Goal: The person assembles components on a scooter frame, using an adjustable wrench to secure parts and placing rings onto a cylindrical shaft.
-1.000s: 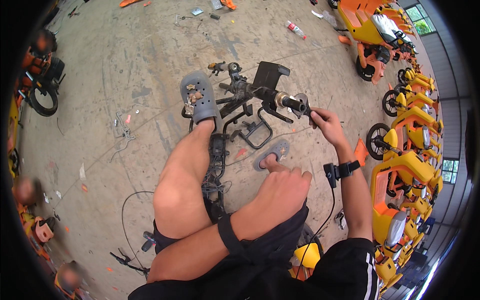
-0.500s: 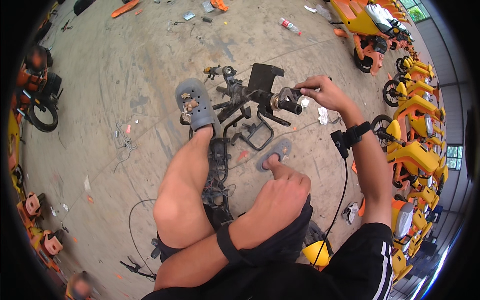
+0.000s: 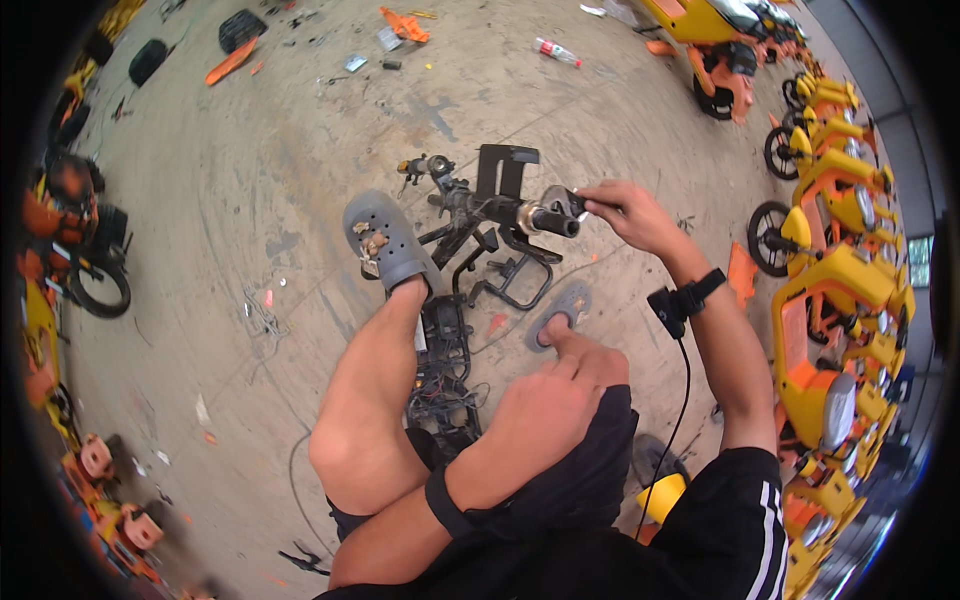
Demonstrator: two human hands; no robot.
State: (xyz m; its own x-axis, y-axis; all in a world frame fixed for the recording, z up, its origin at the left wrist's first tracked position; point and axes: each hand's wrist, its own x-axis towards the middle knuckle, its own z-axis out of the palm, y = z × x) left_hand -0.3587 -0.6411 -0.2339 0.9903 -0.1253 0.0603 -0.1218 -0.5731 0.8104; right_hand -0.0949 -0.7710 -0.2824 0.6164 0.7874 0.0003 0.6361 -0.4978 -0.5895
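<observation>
My right hand (image 3: pixel 638 218) is closed on the dark handle of a wrench (image 3: pixel 566 203). The wrench's head sits at the brass-coloured collar (image 3: pixel 528 215) near the end of a black tube. This tube belongs to a stripped black scooter frame (image 3: pixel 442 340) lying on the floor, with wires bunched along it. My left hand (image 3: pixel 550 405) lies loosely over my right knee, fingers draped and holding nothing that shows; its fingertips are partly hidden. A grey clog (image 3: pixel 385 235) on my left foot is up against the frame.
Yellow scooters (image 3: pixel 835 300) stand in rows along the right. More orange and yellow vehicles (image 3: pixel 75 240) line the left. A plastic bottle (image 3: pixel 557 52), orange panels (image 3: pixel 405 25) and scraps lie on the far floor. A yellow object (image 3: pixel 660 497) sits by my right thigh.
My right hand and the wrench have shifted slightly around the collar, the hand a little lower and left in view. My left hand stays on the knee. The whole view has tilted a little.
</observation>
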